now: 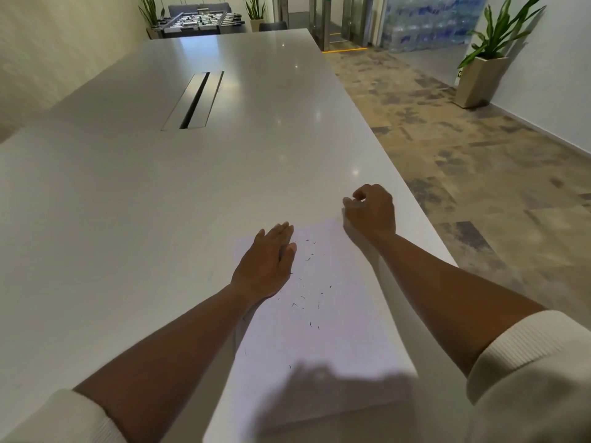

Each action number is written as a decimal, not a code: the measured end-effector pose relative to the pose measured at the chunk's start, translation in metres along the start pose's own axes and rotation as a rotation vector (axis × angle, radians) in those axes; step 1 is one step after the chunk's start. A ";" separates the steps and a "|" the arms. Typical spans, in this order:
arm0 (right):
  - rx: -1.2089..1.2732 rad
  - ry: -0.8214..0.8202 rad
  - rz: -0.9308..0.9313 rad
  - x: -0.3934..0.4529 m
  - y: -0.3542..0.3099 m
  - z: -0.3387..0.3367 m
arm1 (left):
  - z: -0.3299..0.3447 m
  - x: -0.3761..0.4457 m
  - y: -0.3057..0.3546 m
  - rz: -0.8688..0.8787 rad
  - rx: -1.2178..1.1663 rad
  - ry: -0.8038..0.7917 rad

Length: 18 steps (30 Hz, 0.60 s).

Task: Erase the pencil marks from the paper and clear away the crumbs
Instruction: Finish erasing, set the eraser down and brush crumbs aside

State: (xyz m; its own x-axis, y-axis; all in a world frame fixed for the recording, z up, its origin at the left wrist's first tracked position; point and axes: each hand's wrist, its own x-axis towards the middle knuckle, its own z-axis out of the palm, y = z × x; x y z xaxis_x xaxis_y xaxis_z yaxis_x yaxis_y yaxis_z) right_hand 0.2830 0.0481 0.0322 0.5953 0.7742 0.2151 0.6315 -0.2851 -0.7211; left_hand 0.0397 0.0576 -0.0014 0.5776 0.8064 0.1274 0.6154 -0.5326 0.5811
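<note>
On the near right part of the long white worktop (128, 193) lies the paper (323, 334), a plain white sheet set close to the worktop's right edge. Its surface is scattered with short dark crumbs (308, 295), thin curled flecks spread mostly over the middle and upper part of the sheet, with a few lone ones lower down toward the left edge. No pencil marks can be made out on it.

The left hand (267, 266) rests flat on the upper left part of the paper, palm down, fingers (281, 230) straight and pressed close together. The right hand (371, 211) sits at the sheet's far right corner with its fingers curled in toward the thumb; whether they pinch anything cannot be told.

Both forearms are bare, with cream ribbed sleeves (524, 356) pushed up. Beyond the worktop stands a potted plant (489, 55) on the patterned floor.
</note>
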 end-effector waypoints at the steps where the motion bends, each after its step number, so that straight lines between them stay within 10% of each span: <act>1: -0.003 -0.035 -0.072 -0.004 -0.002 0.002 | -0.001 0.000 0.000 -0.007 -0.024 0.008; 11: -0.120 -0.177 -0.406 -0.038 -0.014 0.017 | -0.029 0.011 0.004 -0.025 -0.170 0.375; 18: -0.150 -0.246 -0.387 -0.041 -0.019 0.019 | -0.056 0.020 -0.001 -0.319 -0.193 0.280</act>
State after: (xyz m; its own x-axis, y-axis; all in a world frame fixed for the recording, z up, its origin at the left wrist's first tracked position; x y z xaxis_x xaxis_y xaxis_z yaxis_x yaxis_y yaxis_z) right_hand 0.2370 0.0326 0.0247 0.1786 0.9450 0.2739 0.8591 -0.0141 -0.5116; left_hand 0.0207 0.0881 0.0456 0.1927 0.9746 0.1145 0.6125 -0.2106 0.7619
